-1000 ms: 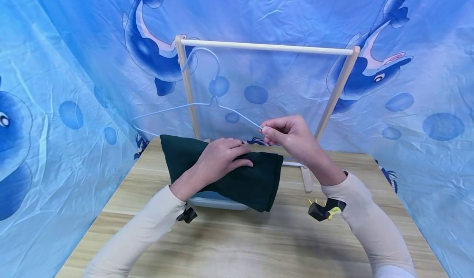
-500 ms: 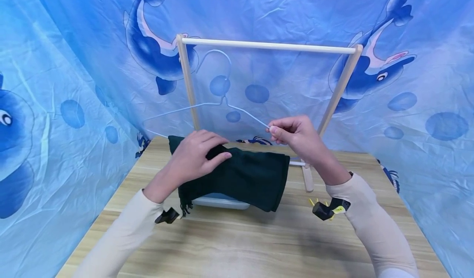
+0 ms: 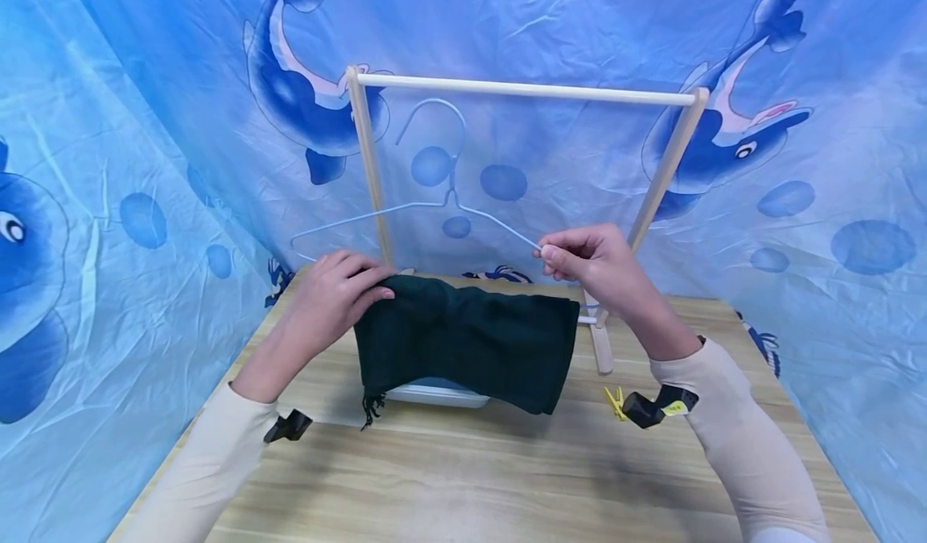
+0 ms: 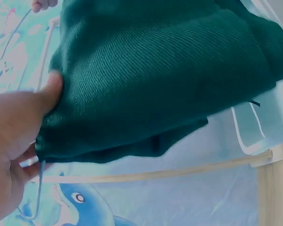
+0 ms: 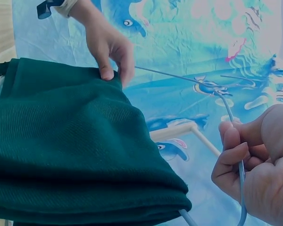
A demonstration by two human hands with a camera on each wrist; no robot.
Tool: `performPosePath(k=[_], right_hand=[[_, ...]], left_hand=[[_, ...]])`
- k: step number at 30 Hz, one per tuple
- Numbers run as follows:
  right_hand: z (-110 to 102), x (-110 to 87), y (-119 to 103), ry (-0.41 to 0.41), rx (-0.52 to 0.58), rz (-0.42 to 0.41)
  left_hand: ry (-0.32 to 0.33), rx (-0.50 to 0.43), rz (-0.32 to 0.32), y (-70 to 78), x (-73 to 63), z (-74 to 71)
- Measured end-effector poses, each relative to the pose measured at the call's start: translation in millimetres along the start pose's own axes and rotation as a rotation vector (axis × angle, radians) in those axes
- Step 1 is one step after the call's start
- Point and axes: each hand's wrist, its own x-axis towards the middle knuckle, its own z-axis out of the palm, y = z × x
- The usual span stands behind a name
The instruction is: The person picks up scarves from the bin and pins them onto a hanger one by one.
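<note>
A dark green scarf [image 3: 471, 338] with a fringed corner hangs folded over the lower bar of a light blue wire hanger [image 3: 500, 220]. My left hand [image 3: 329, 298] holds the scarf's upper left end at the bar, thumb on the near side and fingers behind, as the left wrist view shows. At the hanger's right shoulder, my right hand [image 3: 590, 269] pinches the wire between thumb and fingers. The hanger's hook points up, in front of the rack. In the right wrist view the scarf [image 5: 75, 136] drapes down with its layers stacked near the wire's corner.
Behind stands a wooden rack with a white top rail [image 3: 521, 88]. A pale plastic tub [image 3: 434, 396] sits under the scarf on the wooden table [image 3: 463, 479]. Yellow clips [image 3: 614, 402] lie by my right wrist. A blue dolphin-print curtain [image 3: 507, 12] surrounds the table.
My left hand has slid left along the scarf to its left end. Hanger, scarf and right hand have shifted slightly right. The fringed corner now hangs down at the left.
</note>
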Motion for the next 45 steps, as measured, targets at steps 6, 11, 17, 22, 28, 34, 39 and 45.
performPosePath(k=[6,11,17,22,28,34,39,45], right_hand=[[-1,-1.9,0,-0.003,0.000,-0.002],[-2,-4.4,2,-0.002,0.009,0.012],[-3,-6.6,2,0.009,0.065,0.001],[-5,-8.3,1,0.002,0.062,-0.021],[-6,-8.0,-1,0.010,0.038,-0.024],[-7,-6.3,1,0.023,0.012,-0.009],[-8,-2.4,6,0.048,-0.019,-0.008],[-7,4.0,13,0.063,-0.080,-0.036]], left_hand=[[0.057,0.000,0.079,-2.8,-0.9,-1.2],[0.078,0.001,0.152,-5.1,2.2,-8.5],[0.060,-0.016,0.224,-12.1,7.2,-22.6],[0.030,-0.036,0.203,-13.2,6.7,-26.1],[-0.069,-0.038,0.124,-11.8,3.7,-23.0],[-0.124,-0.023,0.096,-11.6,0.4,-18.0],[-0.105,-0.050,0.102,-12.9,-2.0,-17.9],[-0.098,-0.076,0.115,-10.5,-5.4,-19.1]])
